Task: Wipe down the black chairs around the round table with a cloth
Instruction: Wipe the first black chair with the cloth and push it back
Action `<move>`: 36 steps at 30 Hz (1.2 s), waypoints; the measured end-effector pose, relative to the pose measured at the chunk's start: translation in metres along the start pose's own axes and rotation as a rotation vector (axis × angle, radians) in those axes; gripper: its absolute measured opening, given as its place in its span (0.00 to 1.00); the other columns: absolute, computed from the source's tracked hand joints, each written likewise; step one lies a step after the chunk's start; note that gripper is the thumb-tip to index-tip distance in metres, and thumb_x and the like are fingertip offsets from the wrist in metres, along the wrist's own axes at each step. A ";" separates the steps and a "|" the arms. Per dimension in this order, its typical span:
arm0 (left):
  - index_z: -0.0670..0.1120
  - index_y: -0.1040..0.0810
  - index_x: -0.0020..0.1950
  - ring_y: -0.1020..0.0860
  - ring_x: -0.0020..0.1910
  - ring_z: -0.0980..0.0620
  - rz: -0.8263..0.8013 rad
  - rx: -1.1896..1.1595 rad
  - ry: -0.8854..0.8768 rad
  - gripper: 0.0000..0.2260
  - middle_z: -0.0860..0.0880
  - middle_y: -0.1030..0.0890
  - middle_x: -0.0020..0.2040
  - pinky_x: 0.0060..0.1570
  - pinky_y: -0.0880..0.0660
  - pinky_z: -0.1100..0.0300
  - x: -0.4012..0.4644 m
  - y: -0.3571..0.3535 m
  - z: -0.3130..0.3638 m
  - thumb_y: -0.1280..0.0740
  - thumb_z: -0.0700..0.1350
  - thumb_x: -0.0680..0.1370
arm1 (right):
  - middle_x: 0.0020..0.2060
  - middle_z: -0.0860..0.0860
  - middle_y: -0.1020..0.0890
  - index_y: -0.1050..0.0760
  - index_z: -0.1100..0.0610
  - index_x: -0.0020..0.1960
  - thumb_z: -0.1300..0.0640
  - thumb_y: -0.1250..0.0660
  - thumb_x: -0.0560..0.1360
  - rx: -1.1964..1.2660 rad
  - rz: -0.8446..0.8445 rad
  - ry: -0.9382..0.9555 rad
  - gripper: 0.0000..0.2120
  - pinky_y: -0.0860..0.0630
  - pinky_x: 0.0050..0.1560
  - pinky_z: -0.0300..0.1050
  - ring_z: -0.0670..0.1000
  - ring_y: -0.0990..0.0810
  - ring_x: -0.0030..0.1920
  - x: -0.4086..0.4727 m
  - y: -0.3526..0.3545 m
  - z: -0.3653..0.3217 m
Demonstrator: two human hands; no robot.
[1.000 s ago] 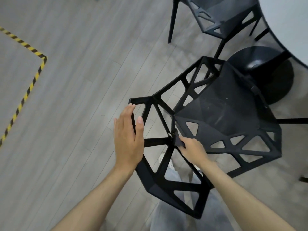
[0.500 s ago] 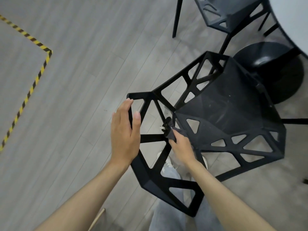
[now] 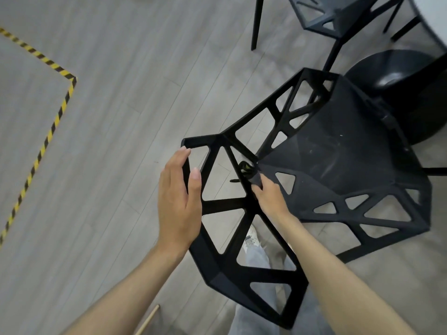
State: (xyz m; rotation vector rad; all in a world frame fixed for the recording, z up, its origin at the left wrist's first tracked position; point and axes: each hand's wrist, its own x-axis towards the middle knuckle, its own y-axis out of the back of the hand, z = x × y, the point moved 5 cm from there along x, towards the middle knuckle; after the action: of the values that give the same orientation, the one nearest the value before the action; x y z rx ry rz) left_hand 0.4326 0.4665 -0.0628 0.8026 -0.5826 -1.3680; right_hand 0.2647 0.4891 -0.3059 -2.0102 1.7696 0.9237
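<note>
- Both hands work at the backrest of the nearest black chair (image 3: 338, 165). The left hand (image 3: 177, 201) is released, fingers straight and together, its fingertips resting against the upper left edge of the backrest frame.
- Right hand (image 3: 268, 194) pinches a small dark cloth (image 3: 256, 177) against the chair, where the backrest struts meet the rear corner of the seat.
- Compared with a second ago, the right hand and cloth have climbed along the strut toward that seat corner; the left hand has kept its place on the frame edge. The view has also shifted, so the chair sits slightly higher and the yellow-black floor tape (image 3: 48, 131) reaches farther in.
- From the seat, the open-lattice backrest extends toward the person, and the seat's front points away toward the black table base (image 3: 399, 76); the chair's long axis runs from lower left to upper right.
- Beyond the chair's far left corner stands a second black chair (image 3: 326, 18), and the pale tabletop (image 3: 433, 22) edges in above the base.
- Grey trouser legs (image 3: 256, 267) show through the backrest gaps, on the grey plank floor (image 3: 121, 68).
</note>
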 end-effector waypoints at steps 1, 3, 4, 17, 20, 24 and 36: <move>0.49 0.32 0.78 0.31 0.75 0.54 -0.004 -0.005 0.002 0.22 0.53 0.28 0.74 0.74 0.33 0.46 0.000 0.000 0.000 0.48 0.56 0.86 | 0.49 0.49 0.16 0.22 0.52 0.59 0.55 0.39 0.82 0.027 0.000 0.002 0.10 0.23 0.56 0.50 0.51 0.19 0.53 -0.004 0.001 0.003; 0.49 0.32 0.78 0.31 0.75 0.55 0.002 -0.008 0.003 0.22 0.54 0.28 0.74 0.74 0.32 0.46 0.000 0.001 -0.001 0.48 0.56 0.86 | 0.49 0.48 0.16 0.22 0.51 0.59 0.55 0.39 0.82 0.062 0.022 -0.004 0.09 0.22 0.57 0.50 0.50 0.18 0.53 0.001 -0.002 0.002; 0.50 0.32 0.78 0.31 0.75 0.55 0.006 -0.005 0.006 0.22 0.54 0.28 0.74 0.74 0.33 0.47 0.000 0.001 -0.001 0.47 0.57 0.86 | 0.50 0.49 0.16 0.22 0.52 0.59 0.56 0.40 0.83 0.065 0.036 -0.015 0.10 0.22 0.58 0.50 0.51 0.19 0.54 0.009 -0.003 0.001; 0.50 0.32 0.77 0.32 0.75 0.55 -0.001 -0.013 0.011 0.21 0.55 0.28 0.75 0.75 0.34 0.49 -0.001 0.001 -0.001 0.46 0.52 0.86 | 0.52 0.56 0.17 0.29 0.55 0.68 0.56 0.39 0.83 -0.063 0.037 -0.014 0.15 0.22 0.58 0.58 0.58 0.19 0.55 0.003 -0.001 0.011; 0.49 0.31 0.77 0.32 0.75 0.56 0.014 -0.016 0.008 0.20 0.55 0.28 0.74 0.75 0.35 0.51 0.000 0.001 -0.001 0.46 0.49 0.85 | 0.52 0.56 0.18 0.30 0.56 0.66 0.57 0.42 0.84 -0.046 0.060 -0.035 0.12 0.23 0.54 0.54 0.58 0.19 0.54 0.012 0.002 0.001; 0.50 0.31 0.77 0.33 0.75 0.59 0.030 -0.009 0.008 0.21 0.57 0.28 0.75 0.75 0.36 0.60 -0.001 0.001 -0.004 0.46 0.49 0.85 | 0.49 0.57 0.21 0.32 0.58 0.64 0.58 0.44 0.85 -0.064 0.107 -0.046 0.09 0.25 0.47 0.52 0.59 0.21 0.49 0.045 0.002 -0.013; 0.49 0.30 0.75 0.33 0.74 0.61 0.027 0.005 -0.024 0.18 0.55 0.28 0.75 0.70 0.42 0.73 0.000 -0.001 -0.004 0.46 0.47 0.85 | 0.48 0.54 0.17 0.30 0.50 0.60 0.63 0.39 0.80 -0.484 -0.236 0.176 0.12 0.22 0.49 0.57 0.60 0.19 0.49 -0.071 0.031 0.010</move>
State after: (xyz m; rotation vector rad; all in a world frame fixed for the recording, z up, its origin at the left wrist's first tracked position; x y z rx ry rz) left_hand 0.4355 0.4674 -0.0659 0.7810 -0.6141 -1.3532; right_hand 0.2299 0.5434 -0.2624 -2.6040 1.4392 1.2158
